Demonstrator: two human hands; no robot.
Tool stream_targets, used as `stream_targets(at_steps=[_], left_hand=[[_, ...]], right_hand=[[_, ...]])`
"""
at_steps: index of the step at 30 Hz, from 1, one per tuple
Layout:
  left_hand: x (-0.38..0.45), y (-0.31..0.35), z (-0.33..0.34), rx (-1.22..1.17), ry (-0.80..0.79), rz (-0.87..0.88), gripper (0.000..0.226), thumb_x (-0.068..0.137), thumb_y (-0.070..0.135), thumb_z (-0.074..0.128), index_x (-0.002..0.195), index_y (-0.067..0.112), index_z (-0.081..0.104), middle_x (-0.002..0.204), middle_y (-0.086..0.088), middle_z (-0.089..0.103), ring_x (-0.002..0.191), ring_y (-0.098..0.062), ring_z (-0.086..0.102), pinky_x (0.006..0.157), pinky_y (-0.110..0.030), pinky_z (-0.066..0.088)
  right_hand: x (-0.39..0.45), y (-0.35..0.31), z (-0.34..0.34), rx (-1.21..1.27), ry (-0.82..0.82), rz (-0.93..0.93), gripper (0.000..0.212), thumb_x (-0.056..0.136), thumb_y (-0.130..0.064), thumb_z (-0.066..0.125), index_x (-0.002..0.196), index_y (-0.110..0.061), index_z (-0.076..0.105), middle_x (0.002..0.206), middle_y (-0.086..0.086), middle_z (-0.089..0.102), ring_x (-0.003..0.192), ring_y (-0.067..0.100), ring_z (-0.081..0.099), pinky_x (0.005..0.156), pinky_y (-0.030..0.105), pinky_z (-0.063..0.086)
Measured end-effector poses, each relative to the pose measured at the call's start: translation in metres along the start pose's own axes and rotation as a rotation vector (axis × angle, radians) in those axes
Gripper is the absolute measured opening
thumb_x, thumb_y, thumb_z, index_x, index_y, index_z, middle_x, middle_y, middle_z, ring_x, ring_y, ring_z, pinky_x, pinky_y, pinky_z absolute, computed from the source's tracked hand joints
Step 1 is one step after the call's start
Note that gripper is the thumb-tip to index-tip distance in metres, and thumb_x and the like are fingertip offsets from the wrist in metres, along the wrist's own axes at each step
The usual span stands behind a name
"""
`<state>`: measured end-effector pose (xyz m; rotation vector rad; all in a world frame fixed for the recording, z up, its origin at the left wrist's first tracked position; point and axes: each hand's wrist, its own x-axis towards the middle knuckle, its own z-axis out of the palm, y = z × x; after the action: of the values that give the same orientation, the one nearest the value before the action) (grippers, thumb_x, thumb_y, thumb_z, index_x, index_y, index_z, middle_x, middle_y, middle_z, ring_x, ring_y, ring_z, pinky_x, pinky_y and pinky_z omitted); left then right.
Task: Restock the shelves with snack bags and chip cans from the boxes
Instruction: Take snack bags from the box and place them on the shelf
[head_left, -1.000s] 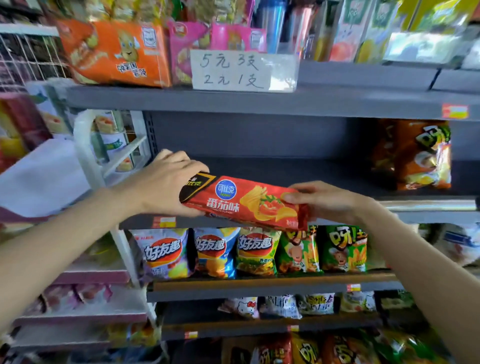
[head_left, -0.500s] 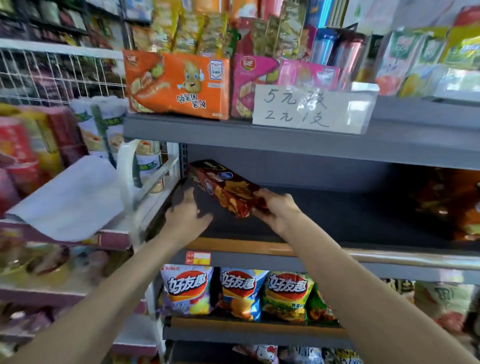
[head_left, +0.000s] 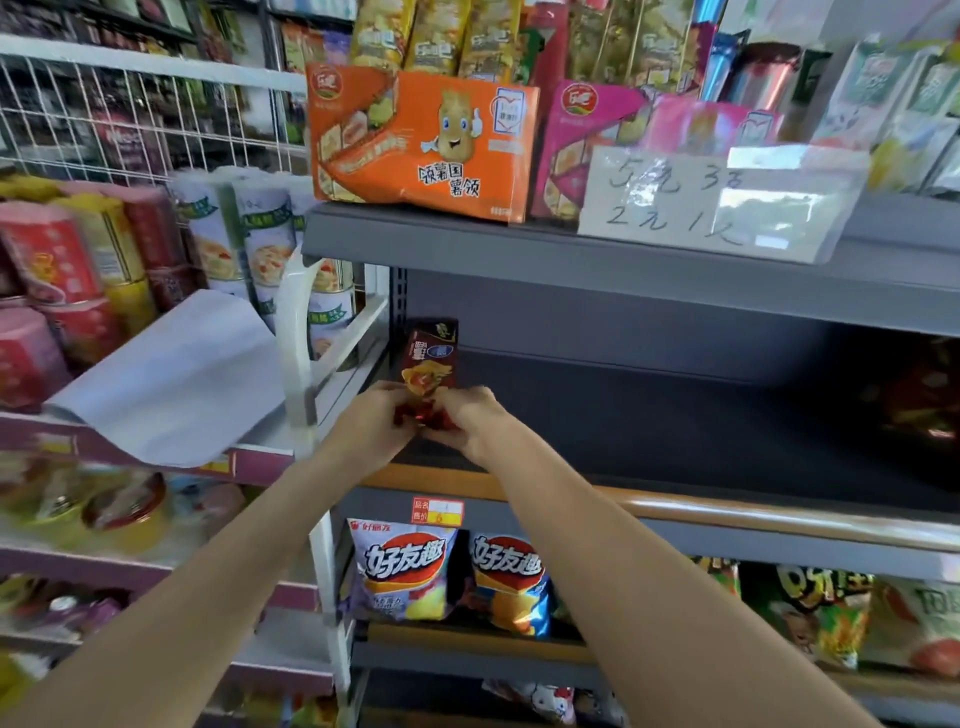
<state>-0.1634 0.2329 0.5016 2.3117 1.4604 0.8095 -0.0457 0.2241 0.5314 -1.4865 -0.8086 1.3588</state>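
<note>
A red snack bag stands upright at the far left end of the dark grey middle shelf, its dark top corner near the shelf's back panel. My left hand grips the bag's lower left edge. My right hand grips its lower right edge. Both hands meet at the bag's crinkled bottom, which they partly hide. No chip can or box is in either hand.
An orange carton, a pink carton and a handwritten price sign sit on the shelf above. Chip bags hang below. A white rack with cup snacks stands left. Orange bags sit far right.
The bag went from lying across in both hands in front of the shelf, to tilted into the shelf, to upright at its left end. Both hands now hold its bottom.
</note>
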Motion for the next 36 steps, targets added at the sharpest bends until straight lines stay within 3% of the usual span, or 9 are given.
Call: stream_targets(at_steps=[4, 9, 13, 15, 18, 22, 27, 31, 36], left_hand=[[0.004, -0.002, 0.006, 0.053, 0.009, -0.057, 0.027, 0.083, 0.005, 0.058, 0.109, 0.005, 0.066, 0.121, -0.015, 0.054, 0.109, -0.029, 0.055, 0.093, -0.031, 0.041], [0.003, -0.004, 0.006, 0.136, 0.058, -0.106, 0.027, 0.083, 0.006, 0.055, 0.108, 0.004, 0.066, 0.125, -0.014, 0.053, 0.113, -0.031, 0.051, 0.095, -0.037, 0.037], [-0.024, 0.017, 0.01, 0.22, 0.365, 0.018, 0.028, 0.078, 0.002, 0.057, 0.106, 0.002, 0.065, 0.125, -0.015, 0.053, 0.115, -0.041, 0.044, 0.092, -0.051, 0.036], [-0.047, 0.036, 0.019, 0.128, 0.494, 0.113, 0.026, 0.078, 0.001, 0.053, 0.102, 0.004, 0.063, 0.12, -0.014, 0.053, 0.113, -0.034, 0.043, 0.093, -0.044, 0.033], [-0.082, 0.069, 0.048, 0.033, 0.507, 0.286, 0.025, 0.078, 0.004, 0.046, 0.097, 0.006, 0.061, 0.113, -0.013, 0.053, 0.106, -0.028, 0.044, 0.09, -0.035, 0.031], [-0.132, 0.104, 0.125, 0.02, 0.17, 0.403, 0.026, 0.084, 0.009, 0.041, 0.1, 0.005, 0.06, 0.11, -0.015, 0.053, 0.092, -0.03, 0.053, 0.08, -0.039, 0.043], [-0.2, 0.14, 0.257, 0.099, -0.522, 0.17, 0.036, 0.093, 0.012, 0.048, 0.129, 0.012, 0.046, 0.129, -0.008, 0.04, 0.093, -0.025, 0.057, 0.079, -0.034, 0.044], [-0.242, 0.154, 0.36, 0.14, -0.694, -0.048, 0.035, 0.092, 0.017, 0.051, 0.126, 0.013, 0.045, 0.129, -0.006, 0.039, 0.108, -0.025, 0.054, 0.088, -0.037, 0.044], [-0.278, 0.167, 0.462, 0.259, -0.826, -0.213, 0.038, 0.091, 0.023, 0.053, 0.126, 0.011, 0.043, 0.132, -0.011, 0.039, 0.111, -0.033, 0.051, 0.088, -0.041, 0.043]], right_hand=[[0.004, 0.001, -0.001, -0.302, 0.044, -0.073, 0.011, 0.089, -0.012, 0.056, 0.099, -0.008, 0.052, 0.112, 0.014, 0.062, 0.098, 0.024, 0.064, 0.083, 0.034, 0.057], [-0.002, 0.001, -0.008, -0.543, 0.042, -0.113, 0.006, 0.089, -0.015, 0.053, 0.087, -0.009, 0.054, 0.093, 0.011, 0.061, 0.092, 0.024, 0.062, 0.082, 0.03, 0.052], [-0.025, -0.005, -0.026, -0.677, 0.074, -0.318, 0.026, 0.09, -0.011, 0.048, 0.112, -0.005, 0.061, 0.098, 0.009, 0.061, 0.091, 0.021, 0.057, 0.073, 0.024, 0.044], [-0.041, -0.002, -0.048, -0.712, 0.101, -0.464, 0.029, 0.09, -0.008, 0.048, 0.116, -0.007, 0.06, 0.107, 0.007, 0.064, 0.099, 0.021, 0.058, 0.074, 0.019, 0.04], [-0.071, 0.016, -0.098, -0.711, 0.165, -0.69, 0.028, 0.088, 0.0, 0.045, 0.11, -0.004, 0.062, 0.105, 0.007, 0.068, 0.1, 0.022, 0.062, 0.084, 0.021, 0.043], [-0.103, 0.084, -0.195, -0.812, 0.154, -0.636, 0.024, 0.086, 0.003, 0.046, 0.1, -0.004, 0.064, 0.089, 0.004, 0.068, 0.087, 0.022, 0.066, 0.084, 0.032, 0.05], [-0.107, 0.22, -0.334, -0.944, 0.057, -0.019, 0.021, 0.093, -0.006, 0.048, 0.106, -0.006, 0.064, 0.096, 0.007, 0.067, 0.091, 0.021, 0.064, 0.065, 0.017, 0.048], [-0.101, 0.337, -0.44, -0.957, 0.015, 0.282, 0.02, 0.093, -0.007, 0.051, 0.106, -0.001, 0.065, 0.102, 0.013, 0.065, 0.101, 0.029, 0.061, 0.085, 0.033, 0.048], [-0.095, 0.463, -0.518, -0.948, 0.058, 0.487, 0.022, 0.089, -0.023, 0.059, 0.096, -0.003, 0.066, 0.096, 0.016, 0.063, 0.104, 0.033, 0.059, 0.072, 0.031, 0.045]])
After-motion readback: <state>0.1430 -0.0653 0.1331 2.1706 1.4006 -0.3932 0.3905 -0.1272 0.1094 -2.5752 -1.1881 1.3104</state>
